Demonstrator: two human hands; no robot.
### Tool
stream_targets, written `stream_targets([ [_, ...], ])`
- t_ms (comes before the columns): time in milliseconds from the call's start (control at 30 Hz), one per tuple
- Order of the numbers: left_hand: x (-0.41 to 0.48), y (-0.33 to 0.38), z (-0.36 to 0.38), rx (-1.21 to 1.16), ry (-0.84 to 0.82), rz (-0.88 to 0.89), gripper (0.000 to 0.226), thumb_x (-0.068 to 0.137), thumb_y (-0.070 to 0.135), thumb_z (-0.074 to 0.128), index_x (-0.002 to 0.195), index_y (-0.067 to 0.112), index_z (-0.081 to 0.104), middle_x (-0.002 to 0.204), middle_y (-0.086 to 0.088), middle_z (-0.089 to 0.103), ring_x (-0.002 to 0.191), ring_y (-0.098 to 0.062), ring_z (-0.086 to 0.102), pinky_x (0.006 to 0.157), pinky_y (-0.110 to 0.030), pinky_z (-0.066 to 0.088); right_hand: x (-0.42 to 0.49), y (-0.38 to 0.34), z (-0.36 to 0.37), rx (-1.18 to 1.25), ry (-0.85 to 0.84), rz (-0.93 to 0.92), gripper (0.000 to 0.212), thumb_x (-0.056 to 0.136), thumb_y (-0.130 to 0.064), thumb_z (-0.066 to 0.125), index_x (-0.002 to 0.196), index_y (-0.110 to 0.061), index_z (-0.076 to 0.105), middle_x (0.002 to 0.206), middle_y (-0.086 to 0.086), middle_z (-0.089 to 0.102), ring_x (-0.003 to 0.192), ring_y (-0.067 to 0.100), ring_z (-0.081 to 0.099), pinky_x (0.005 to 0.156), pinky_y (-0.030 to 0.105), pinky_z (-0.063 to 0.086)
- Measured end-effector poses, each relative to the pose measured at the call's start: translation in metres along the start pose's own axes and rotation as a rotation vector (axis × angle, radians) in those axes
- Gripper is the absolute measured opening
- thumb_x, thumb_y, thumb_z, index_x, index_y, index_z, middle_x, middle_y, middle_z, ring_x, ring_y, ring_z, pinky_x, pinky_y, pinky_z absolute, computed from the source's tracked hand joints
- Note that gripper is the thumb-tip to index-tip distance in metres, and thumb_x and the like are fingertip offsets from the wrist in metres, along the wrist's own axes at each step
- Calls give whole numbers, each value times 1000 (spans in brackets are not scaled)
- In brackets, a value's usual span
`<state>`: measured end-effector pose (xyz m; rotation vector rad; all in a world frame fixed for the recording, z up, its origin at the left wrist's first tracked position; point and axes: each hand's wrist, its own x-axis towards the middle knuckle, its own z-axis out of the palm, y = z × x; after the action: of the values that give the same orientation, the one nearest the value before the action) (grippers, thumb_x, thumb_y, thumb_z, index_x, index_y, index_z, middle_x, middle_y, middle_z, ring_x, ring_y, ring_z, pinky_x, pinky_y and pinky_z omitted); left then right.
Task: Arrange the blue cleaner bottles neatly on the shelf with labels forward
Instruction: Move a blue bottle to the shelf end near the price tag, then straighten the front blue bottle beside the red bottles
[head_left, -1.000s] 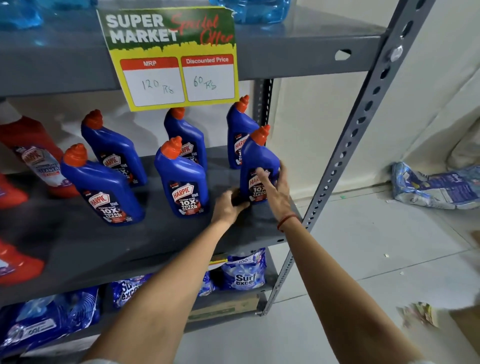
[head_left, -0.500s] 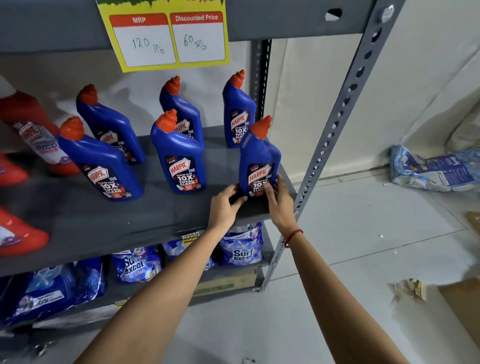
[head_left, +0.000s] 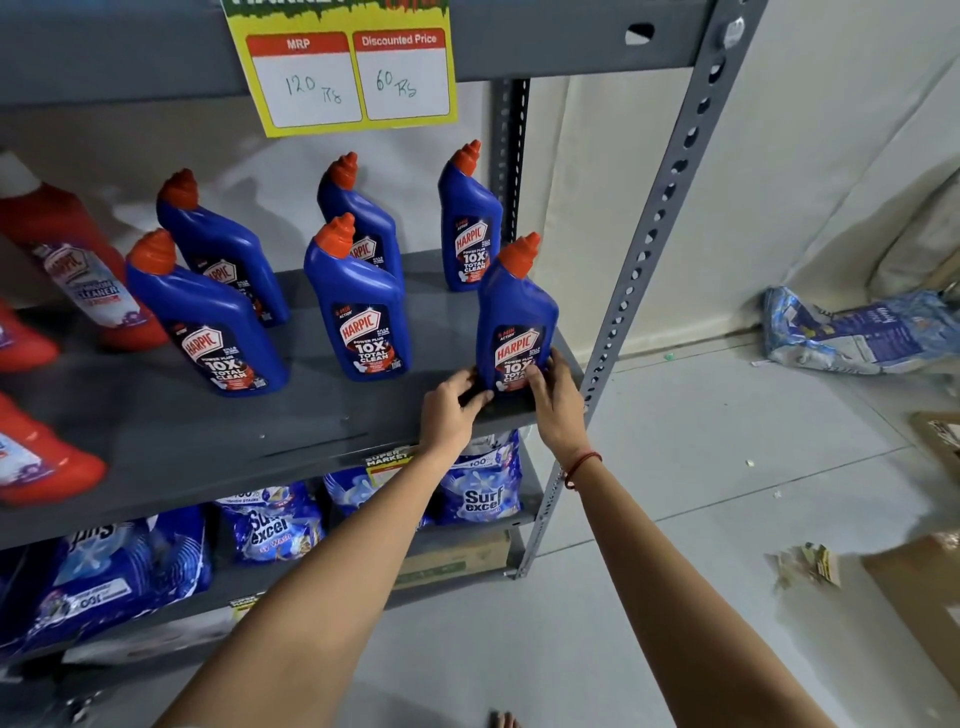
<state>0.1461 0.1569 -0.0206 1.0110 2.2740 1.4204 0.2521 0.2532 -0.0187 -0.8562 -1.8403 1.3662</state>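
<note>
Several blue cleaner bottles with orange caps stand upright on the grey shelf (head_left: 218, 441), labels facing me. The front right blue bottle (head_left: 514, 306) stands near the shelf's right front corner. My left hand (head_left: 449, 408) touches its base from the left with curled fingers. My right hand (head_left: 556, 400) wraps its lower right side. Other blue bottles stand at front middle (head_left: 358, 306), front left (head_left: 208, 317), back right (head_left: 469, 223), back middle (head_left: 363, 208) and back left (head_left: 223, 244).
Red cleaner bottles (head_left: 78, 265) fill the shelf's left end. A yellow price sign (head_left: 348, 73) hangs from the shelf above. Blue detergent packs (head_left: 483, 493) lie on the lower shelf. The slotted upright post (head_left: 654, 234) stands right of the hands. Bags and litter lie on the floor (head_left: 727, 467).
The front right bottle has been turned so its label faces forward and set near the shelf's front edge. Both hands slid down to its base. The view tilted downward.
</note>
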Motion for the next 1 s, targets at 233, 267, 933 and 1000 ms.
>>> stream_targets([
  [233, -6, 2, 0, 30, -21, 46, 53, 84, 22, 65, 131, 7, 45, 127, -18, 59, 119, -27, 55, 96, -33, 43, -15, -4, 6, -28, 100, 28, 40, 97, -28, 46, 132, -8, 41, 123, 10, 57, 106, 17, 56, 87, 24, 47],
  [267, -11, 2, -3, 4, -9, 59, 55, 85, 21, 63, 134, 7, 41, 130, -17, 57, 120, -25, 53, 98, -32, 42, -24, -5, 11, -5, 174, 27, 38, 97, -27, 46, 130, -8, 44, 120, 7, 57, 107, 16, 56, 87, 20, 47],
  [933, 23, -69, -126, -95, 116, -153, 47, 86, 21, 61, 128, 9, 46, 125, -14, 60, 115, -25, 55, 99, -35, 42, 33, -47, 130, -38, -440, 74, 59, 91, -27, 57, 141, -11, 29, 139, 12, 46, 124, 24, 47, 104, 32, 37],
  [1000, 15, -72, -126, -77, 136, -108, 43, 83, 16, 65, 122, 6, 52, 118, -14, 64, 109, -23, 60, 90, -29, 44, 27, -43, 122, -4, -445, 68, 56, 91, -26, 58, 139, -12, 32, 132, 9, 50, 117, 16, 49, 98, 26, 38],
])
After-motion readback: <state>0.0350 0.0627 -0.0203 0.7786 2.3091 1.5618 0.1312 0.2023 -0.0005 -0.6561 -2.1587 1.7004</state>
